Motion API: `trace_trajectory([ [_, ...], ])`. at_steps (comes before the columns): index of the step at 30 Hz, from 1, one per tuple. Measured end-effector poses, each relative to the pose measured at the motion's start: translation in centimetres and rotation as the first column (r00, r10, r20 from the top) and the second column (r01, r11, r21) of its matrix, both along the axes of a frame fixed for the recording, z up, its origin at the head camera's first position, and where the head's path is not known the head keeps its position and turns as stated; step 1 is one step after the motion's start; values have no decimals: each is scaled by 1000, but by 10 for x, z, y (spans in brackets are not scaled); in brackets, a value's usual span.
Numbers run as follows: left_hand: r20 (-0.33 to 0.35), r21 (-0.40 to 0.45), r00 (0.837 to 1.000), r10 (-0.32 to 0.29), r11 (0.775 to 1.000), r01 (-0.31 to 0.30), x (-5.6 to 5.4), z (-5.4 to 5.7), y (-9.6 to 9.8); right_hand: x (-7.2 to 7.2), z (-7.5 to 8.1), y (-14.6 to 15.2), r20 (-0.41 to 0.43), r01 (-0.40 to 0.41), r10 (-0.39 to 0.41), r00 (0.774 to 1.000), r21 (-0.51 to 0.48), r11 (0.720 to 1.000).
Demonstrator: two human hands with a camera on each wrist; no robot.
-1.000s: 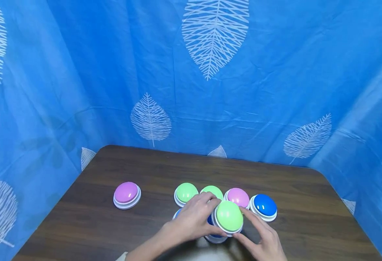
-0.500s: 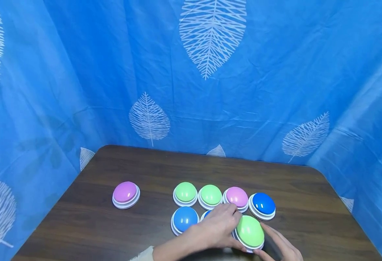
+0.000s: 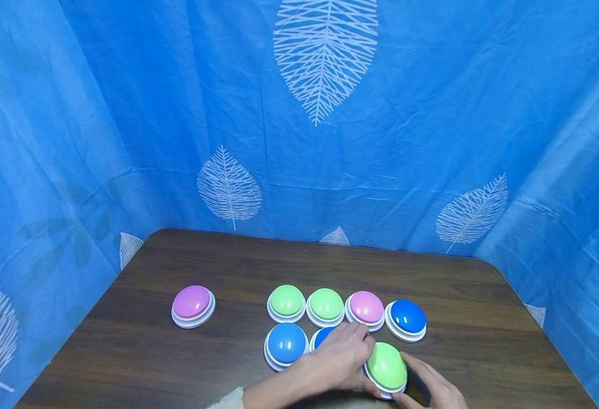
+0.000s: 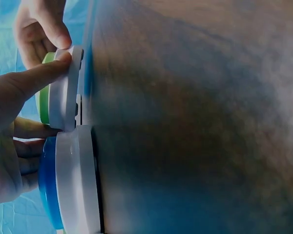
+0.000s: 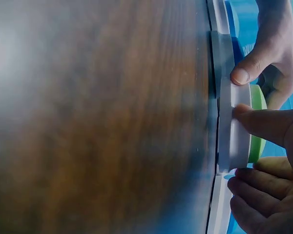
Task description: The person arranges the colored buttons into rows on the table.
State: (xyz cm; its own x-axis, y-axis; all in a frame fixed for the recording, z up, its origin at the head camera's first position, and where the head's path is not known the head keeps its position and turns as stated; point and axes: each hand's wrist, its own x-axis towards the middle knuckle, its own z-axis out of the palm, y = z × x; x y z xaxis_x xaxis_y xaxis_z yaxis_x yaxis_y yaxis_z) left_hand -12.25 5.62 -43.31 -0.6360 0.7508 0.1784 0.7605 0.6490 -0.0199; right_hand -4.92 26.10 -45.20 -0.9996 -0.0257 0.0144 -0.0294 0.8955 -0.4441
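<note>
A green domed push button (image 3: 387,366) on a white base sits at the front of the dark wooden table, between my two hands. My left hand (image 3: 337,358) grips its left side, thumb on the white base (image 4: 63,92). On the opposite side, my right hand (image 3: 432,385) pinches the same base with thumb and fingers. In the right wrist view the base (image 5: 237,126) looks slightly raised off the table. Partly hidden behind my left hand is a dark blue button (image 3: 322,337), with a lighter blue button (image 3: 286,343) to its left.
A back row holds two green buttons, the left (image 3: 286,301) and the right (image 3: 326,305), then a pink button (image 3: 366,307) and a blue button (image 3: 407,318). Another pink button (image 3: 192,304) lies apart on the left. A blue leaf-patterned curtain (image 3: 289,142) surrounds the table (image 3: 228,261).
Both hands have carried the green button rightward and down toward the table front, uncovering the lighter blue button and the back row. Over the last half second they have barely moved.
</note>
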Motion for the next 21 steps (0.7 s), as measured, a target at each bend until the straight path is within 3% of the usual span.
trace_trajectory([
  [3,16,-5,1000,13,1000,-12,-1,0,-1,-7,2,-2,59,-2,2,998,5,1000],
  [12,44,-31,999,27,999,-26,-7,-2,-5,-22,7,-5,127,-29,29,991,-1,1000],
  [21,61,-33,998,28,999,-26,-12,-1,-5,-29,9,-5,117,-54,53,992,10,998],
])
